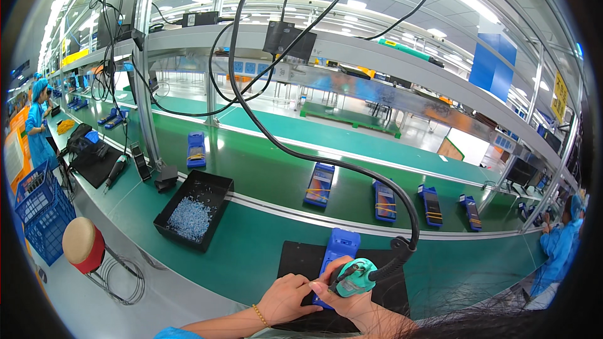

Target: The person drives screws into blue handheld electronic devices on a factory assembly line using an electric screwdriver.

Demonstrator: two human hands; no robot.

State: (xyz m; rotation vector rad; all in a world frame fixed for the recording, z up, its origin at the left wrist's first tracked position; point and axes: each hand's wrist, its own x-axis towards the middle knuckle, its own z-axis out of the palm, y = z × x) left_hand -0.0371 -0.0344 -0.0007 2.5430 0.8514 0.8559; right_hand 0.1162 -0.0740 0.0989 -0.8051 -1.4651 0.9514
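In front of me a blue handheld terminal [343, 243] lies on a black mat [300, 265]. My left hand [287, 300] is closed against the terminal's left side, its fingers reaching toward the near end. My right hand [353, 305] grips a teal electric screwdriver [357, 278] over the terminal. A thick black cable [397, 198] runs from the tool's end up and over the bench. The screwdriver's bit and the terminal's near part are hidden behind my hands. To the left stands a black tray [221, 187] with a heap of small bluish screws [191, 218].
Beyond a metal rail, several blue terminals with yellow bands [320, 184] lie on the green conveyor [270, 176]. A second screwdriver [116, 169] lies at left near a round stool [83, 245] and blue crates [41, 213]. Co-workers in blue stand at far left and right [561, 251].
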